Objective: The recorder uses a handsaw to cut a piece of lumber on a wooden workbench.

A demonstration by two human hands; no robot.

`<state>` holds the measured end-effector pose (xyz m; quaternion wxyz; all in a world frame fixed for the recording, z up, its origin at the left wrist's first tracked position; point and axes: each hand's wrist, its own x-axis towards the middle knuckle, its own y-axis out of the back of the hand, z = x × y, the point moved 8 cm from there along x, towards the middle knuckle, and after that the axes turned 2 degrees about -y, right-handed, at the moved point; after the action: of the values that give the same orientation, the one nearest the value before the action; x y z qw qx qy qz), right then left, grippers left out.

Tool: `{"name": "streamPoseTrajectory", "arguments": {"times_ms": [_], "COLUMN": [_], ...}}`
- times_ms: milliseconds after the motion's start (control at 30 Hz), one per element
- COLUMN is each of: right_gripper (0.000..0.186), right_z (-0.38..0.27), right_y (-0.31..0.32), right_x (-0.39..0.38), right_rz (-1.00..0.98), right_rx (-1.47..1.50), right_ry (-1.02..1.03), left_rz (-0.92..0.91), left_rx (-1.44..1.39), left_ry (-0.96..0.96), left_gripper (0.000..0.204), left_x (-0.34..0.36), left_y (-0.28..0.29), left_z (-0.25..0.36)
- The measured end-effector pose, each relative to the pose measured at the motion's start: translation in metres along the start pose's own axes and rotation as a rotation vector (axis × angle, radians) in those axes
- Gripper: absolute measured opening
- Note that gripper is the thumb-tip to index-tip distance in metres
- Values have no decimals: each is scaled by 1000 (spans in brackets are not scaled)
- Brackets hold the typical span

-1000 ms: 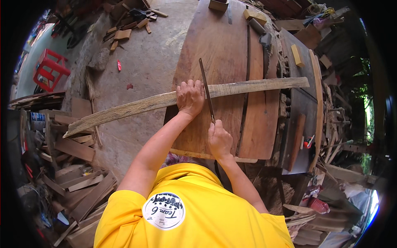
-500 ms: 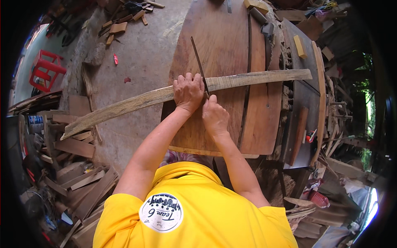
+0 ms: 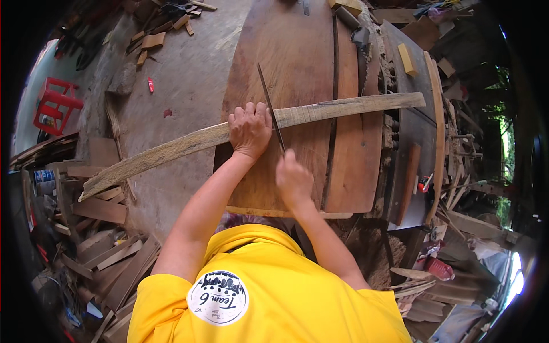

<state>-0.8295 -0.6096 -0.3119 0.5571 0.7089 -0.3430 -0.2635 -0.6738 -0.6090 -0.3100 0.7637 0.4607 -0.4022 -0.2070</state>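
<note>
A long, curved strip of pale wood lies crosswise over the brown wooden bench top, its left end reaching past the bench's edge. My left hand presses on the strip, fingers curled over its far edge. Just right of those fingers, the thin dark blade of a hand saw crosses the strip, seen almost edge-on. Slightly blurred, my right hand is closed in a fist around the saw's near end; the handle is hidden inside it. Several fine lines run across the strip right of the blade.
Wood offcuts are heaped on the left, with more at the far left. A red plastic stool stands beyond them. Right of the bench top, a yellowish block rests on a dark panel with a wooden rim.
My right hand has drawn the saw toward me across the wood strip. My left hand keeps its hold on the strip. The whole view has shifted slightly.
</note>
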Motion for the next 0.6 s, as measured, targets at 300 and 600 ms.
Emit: {"name": "streamPoseTrajectory", "arguments": {"times_ms": [300,600], "right_gripper": [14,15], "right_z": [-2,-6], "right_y": [-7,0], "right_x": [30,42], "right_rz": [60,51], "right_rx": [20,50], "right_ry": [11,20], "left_rz": [9,-31], "left_rx": [-19,-49], "left_ry": [-26,-37], "left_gripper": [12,13], "left_x": [3,6], "left_y": [-1,3], "left_z": [7,9]}}
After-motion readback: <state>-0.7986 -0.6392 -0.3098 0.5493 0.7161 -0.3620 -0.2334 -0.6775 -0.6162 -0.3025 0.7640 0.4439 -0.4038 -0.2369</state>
